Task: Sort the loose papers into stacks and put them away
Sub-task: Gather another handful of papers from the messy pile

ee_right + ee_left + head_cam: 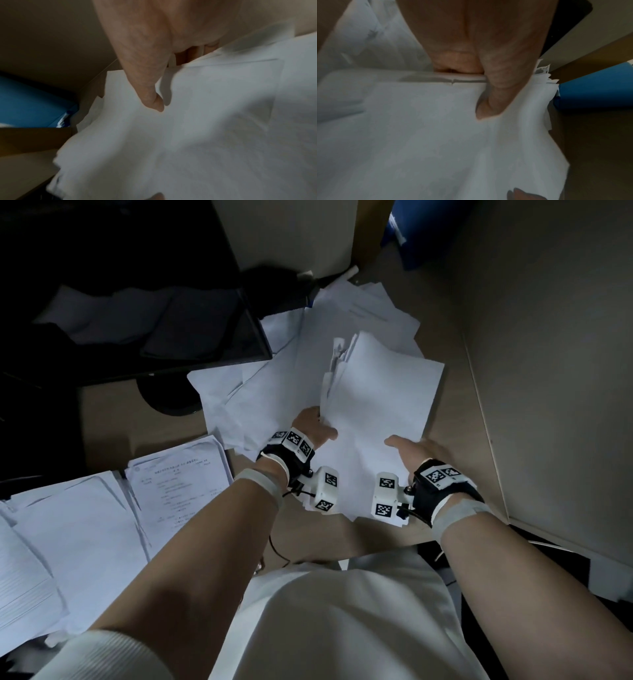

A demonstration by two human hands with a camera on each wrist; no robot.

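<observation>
Dim light lay over a tan bench (113, 419), walled by a pale partition (548, 371) filling the right of the frame. At the upper left of the head view stood one dark monitor (137, 313) on a round foot.

At the lower left of the frame lay two heaps of sheets: one blank-topped heap (68, 542) at the edge, and just beside it one printed stack (181, 474) with lines of text facing up. Toward the centre, a loose spread of papers (274, 385) fanned across the bench; the number of sheets in it could not be counted.

Two hands were in view, each wrist wearing a strap with black-and-white markers. The left hand (313, 428) gripped the left edge of one lifted bundle of papers (380, 405), thumb pressed on the top sheet and fingers hidden beneath it, as the left wrist view (498, 83) confirmed. The right hand (416, 450) held the same bundle at its lower right, thumb laid across the top sheet and fingers tucked under. That bundle sat in the middle of the frame, above the loose spread, its far left corner ragged.

At the upper right of the frame one blue folder (404, 237) leaned in the corner.
</observation>
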